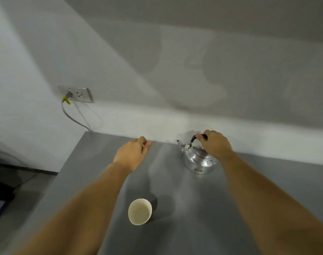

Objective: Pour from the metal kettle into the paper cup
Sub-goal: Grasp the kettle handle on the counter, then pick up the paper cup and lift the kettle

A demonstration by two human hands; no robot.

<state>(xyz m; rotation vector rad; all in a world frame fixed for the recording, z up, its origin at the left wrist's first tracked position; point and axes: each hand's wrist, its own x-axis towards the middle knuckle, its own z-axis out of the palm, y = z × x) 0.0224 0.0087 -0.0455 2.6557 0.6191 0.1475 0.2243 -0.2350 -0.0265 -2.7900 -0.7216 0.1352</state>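
Nearest the camera, the paper cup (140, 211) stands upright on the grey table (267, 190), mouth open to the top, and it looks empty. Nothing touches it; both forearms pass on either side of it.

Farther out and to the left, the left hand (131, 155) hovers over bare table, palm down, fingers loosely curled together and holding nothing. It is nearer to the cup than the right hand, so it looks free to steady the cup if needed.

Farther still, to the right and close to the wall, the metal kettle (198, 159) sits on the table. The right hand (215, 144) is wrapped around its black handle (193, 138) from above, fingers closed on it. The spout (180, 144) points left, slightly away from the camera.

The cup lies well apart from the kettle, nearer the camera and to its left. So the coming move is probably a lift, then a carry toward the near left until the spout hangs over the cup's mouth, before any tipping. With the spout already facing left, little turning should be called for.

On the far left wall a socket (78, 93) holds a plugged-in cable (72, 118).
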